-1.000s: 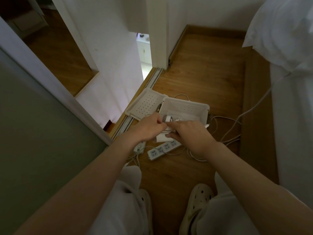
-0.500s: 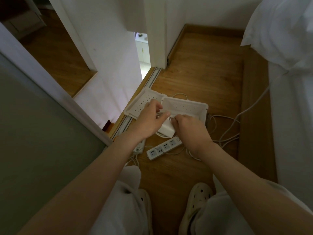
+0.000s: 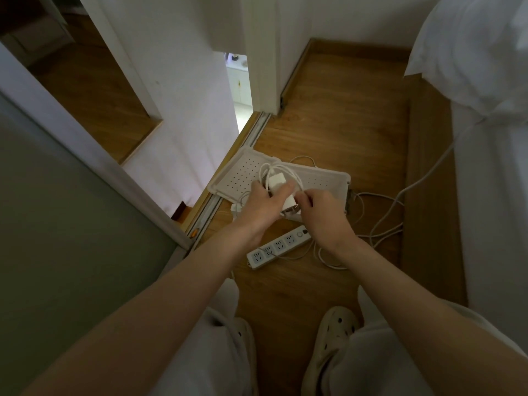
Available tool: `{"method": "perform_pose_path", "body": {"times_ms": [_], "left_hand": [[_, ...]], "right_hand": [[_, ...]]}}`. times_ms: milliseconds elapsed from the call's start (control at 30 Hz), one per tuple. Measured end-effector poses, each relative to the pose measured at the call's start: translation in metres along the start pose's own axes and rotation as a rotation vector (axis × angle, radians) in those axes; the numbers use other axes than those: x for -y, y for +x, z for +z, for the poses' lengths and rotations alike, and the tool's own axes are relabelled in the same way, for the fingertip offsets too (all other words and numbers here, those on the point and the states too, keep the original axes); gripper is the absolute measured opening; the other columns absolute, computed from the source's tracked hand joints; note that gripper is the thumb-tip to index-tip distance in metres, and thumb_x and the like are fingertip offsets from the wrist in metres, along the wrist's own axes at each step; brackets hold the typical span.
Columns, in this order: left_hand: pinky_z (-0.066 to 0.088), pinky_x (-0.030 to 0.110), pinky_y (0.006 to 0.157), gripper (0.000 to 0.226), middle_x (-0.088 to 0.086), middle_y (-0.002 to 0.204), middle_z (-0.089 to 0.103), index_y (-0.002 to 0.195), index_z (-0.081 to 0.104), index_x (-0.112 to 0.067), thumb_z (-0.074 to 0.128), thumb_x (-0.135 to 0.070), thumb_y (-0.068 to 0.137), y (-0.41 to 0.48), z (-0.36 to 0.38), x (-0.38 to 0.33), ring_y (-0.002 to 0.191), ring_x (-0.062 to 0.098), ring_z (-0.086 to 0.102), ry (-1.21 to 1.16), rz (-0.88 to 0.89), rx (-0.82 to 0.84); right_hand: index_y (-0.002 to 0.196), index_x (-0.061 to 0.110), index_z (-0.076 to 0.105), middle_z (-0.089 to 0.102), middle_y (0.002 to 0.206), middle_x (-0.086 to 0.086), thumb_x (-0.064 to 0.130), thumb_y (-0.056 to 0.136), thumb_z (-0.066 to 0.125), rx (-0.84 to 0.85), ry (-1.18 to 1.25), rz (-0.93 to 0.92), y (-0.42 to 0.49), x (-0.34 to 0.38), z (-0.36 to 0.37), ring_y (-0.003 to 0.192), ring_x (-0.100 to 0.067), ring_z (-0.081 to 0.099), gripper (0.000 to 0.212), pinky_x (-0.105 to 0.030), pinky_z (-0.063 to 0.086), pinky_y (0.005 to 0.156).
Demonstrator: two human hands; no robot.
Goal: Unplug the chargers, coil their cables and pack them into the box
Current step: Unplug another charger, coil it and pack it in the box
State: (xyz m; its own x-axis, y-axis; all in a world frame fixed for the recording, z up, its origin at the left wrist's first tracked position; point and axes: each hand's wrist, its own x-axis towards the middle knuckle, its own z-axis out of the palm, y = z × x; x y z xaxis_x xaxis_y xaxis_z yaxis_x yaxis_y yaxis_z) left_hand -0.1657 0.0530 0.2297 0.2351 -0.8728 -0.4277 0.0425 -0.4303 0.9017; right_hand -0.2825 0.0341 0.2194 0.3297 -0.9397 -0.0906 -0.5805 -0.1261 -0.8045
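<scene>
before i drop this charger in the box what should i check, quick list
1. Charger off the strip: ok, it is lifted and the sockets in view are free.
2. Grip: ok, the left hand holds the charger and the right hand pinches the cable beside it.
3. Cable coiled: ok for the loops gathered above the charger; whether the end is tucked in, cannot tell.
4. Box open: ok, its lid lies open beside it.
5. Room inside the box: cannot tell, the hands hide most of it.
</scene>
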Motion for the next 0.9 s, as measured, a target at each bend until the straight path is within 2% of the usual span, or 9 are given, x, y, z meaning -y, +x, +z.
{"method": "perform_pose_path", "body": {"times_ms": [100,233,300,433,533,633,700,800,900], "left_hand": [[0.057,0.045,0.082,0.045,0.012,0.113,0.056,0.129,0.031,-0.01,0.052,-0.03,0.094,0.007,-0.007,0.0,0.098,0.026,0.064,0.112,0.062,-0.058],[0.056,0.05,0.08,0.044,0.011,0.113,0.059,0.133,0.03,-0.015,0.046,-0.033,0.096,0.01,-0.019,-0.003,0.095,0.027,0.066,0.277,0.1,-0.075],[0.059,0.046,0.075,0.043,0.012,0.113,0.06,0.133,0.032,-0.014,0.046,-0.033,0.096,0.01,-0.021,-0.002,0.092,0.027,0.068,0.297,0.096,-0.054],[0.06,0.035,0.059,0.043,0.015,0.114,0.06,0.132,0.036,-0.011,0.048,-0.029,0.095,0.013,-0.022,0.002,0.086,0.027,0.07,0.321,0.101,0.006],[0.058,0.031,0.054,0.045,0.016,0.119,0.057,0.133,0.037,-0.01,0.05,-0.029,0.095,0.015,-0.023,0.004,0.091,0.028,0.068,0.259,0.041,-0.012],[0.058,0.029,0.054,0.044,0.013,0.115,0.056,0.132,0.036,-0.009,0.049,-0.029,0.096,0.014,-0.024,0.005,0.094,0.027,0.064,0.257,-0.023,-0.022],[0.058,0.028,0.053,0.041,0.009,0.103,0.056,0.129,0.035,-0.008,0.046,-0.031,0.097,0.012,-0.021,0.006,0.084,0.023,0.064,0.371,-0.019,0.003],[0.059,0.046,0.071,0.045,0.01,0.102,0.058,0.131,0.033,-0.008,0.045,-0.036,0.097,0.008,-0.015,0.01,0.084,0.027,0.066,0.507,-0.003,0.054],[0.055,0.053,0.08,0.048,0.009,0.107,0.054,0.132,0.032,-0.011,0.047,-0.038,0.095,0.009,-0.014,0.012,0.095,0.03,0.064,0.51,-0.017,0.05]], "right_hand": [[0.076,0.013,0.059,0.052,0.061,0.003,0.023,0.099,0.041,0.103,-0.039,-0.056,0.001,0.002,-0.007,0.049,-0.006,0.043,0.031,-0.02,0.033,0.05],[0.111,0.021,0.061,0.062,0.079,0.007,0.019,0.098,0.044,0.159,-0.066,-0.055,0.005,-0.001,-0.025,0.054,-0.001,0.049,0.021,-0.016,0.039,0.052],[0.1,0.024,0.065,0.065,0.082,0.008,0.025,0.096,0.048,0.143,-0.187,-0.064,0.007,-0.004,-0.033,0.06,-0.005,0.053,0.017,-0.021,0.046,0.057],[0.075,0.03,0.062,0.063,0.074,0.012,0.039,0.087,0.061,0.037,-0.353,-0.046,0.007,-0.008,-0.044,0.06,-0.002,0.057,0.015,-0.017,0.041,0.051],[0.076,0.015,0.069,0.066,0.07,0.004,0.026,0.082,0.07,-0.041,0.084,0.066,0.01,-0.007,-0.051,0.055,-0.004,0.057,0.013,-0.017,0.05,0.053],[0.089,0.004,0.068,0.065,0.076,-0.004,0.013,0.081,0.07,0.074,0.591,0.23,0.007,0.005,-0.051,0.062,-0.006,0.06,0.011,-0.018,0.054,0.066],[0.094,0.008,0.067,0.065,0.086,-0.002,0.011,0.084,0.066,0.156,0.625,0.239,0.004,0.009,-0.043,0.076,-0.007,0.062,0.01,-0.018,0.054,0.074],[0.095,0.011,0.066,0.064,0.094,0.0,0.013,0.09,0.058,0.153,0.518,0.201,-0.001,0.011,-0.027,0.093,-0.012,0.059,0.01,-0.026,0.05,0.085],[0.087,0.014,0.064,0.064,0.088,0.003,0.012,0.093,0.055,0.049,0.594,0.273,-0.001,0.008,-0.025,0.089,-0.013,0.061,0.011,-0.029,0.051,0.082]]}}
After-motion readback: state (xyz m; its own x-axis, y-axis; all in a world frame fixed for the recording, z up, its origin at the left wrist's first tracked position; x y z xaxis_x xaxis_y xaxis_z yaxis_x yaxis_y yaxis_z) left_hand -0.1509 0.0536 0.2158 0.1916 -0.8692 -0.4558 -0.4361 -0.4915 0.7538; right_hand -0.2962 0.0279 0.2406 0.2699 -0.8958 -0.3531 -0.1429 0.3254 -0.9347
